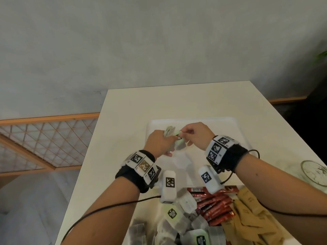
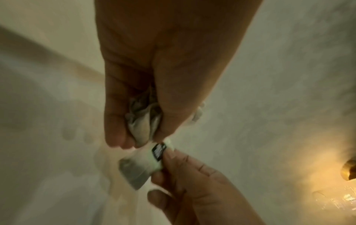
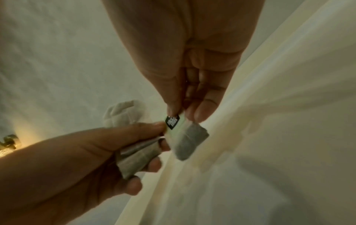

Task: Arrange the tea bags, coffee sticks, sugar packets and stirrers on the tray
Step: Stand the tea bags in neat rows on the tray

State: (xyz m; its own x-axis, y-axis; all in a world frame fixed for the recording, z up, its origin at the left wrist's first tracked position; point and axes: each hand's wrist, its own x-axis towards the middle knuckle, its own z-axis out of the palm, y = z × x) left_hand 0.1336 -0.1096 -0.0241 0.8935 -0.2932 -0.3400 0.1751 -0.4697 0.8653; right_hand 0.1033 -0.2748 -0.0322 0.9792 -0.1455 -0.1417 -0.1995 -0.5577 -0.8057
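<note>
A: What are the fingers doing?

B: The right hand [image 3: 192, 64] pinches one tea bag [image 3: 185, 138] by its pale green top, thumb and forefinger closed on the black label, the grey pouch hanging below. The left hand [image 2: 154, 73] is curled round a bunch of tea bags [image 2: 142, 124], thumb pressed against them, with their tops fanning out above the knuckles in the head view.

A: Do the hands touch?

B: The left thumb tip meets the label of the pinched bag in the right wrist view. Whether skin touches skin, I cannot tell.

A: Anything hard to read?

B: How many bags the left hand holds; they are crumpled together and blurred. The label print is illegible.

A: And where is all this?

B: Mid-frame in the head view, above the left part of the white tray [image 1: 235, 131], which lies on the white table [image 1: 127, 106]. At the bottom of the frame lies a heap: more tea bags [image 1: 177, 218], red coffee sticks [image 1: 215, 204] and brown packets [image 1: 251, 214], partly cut off by the edge and partly covered by the wrist cameras. A glass object [image 1: 315, 174] sits at the right edge.
</note>
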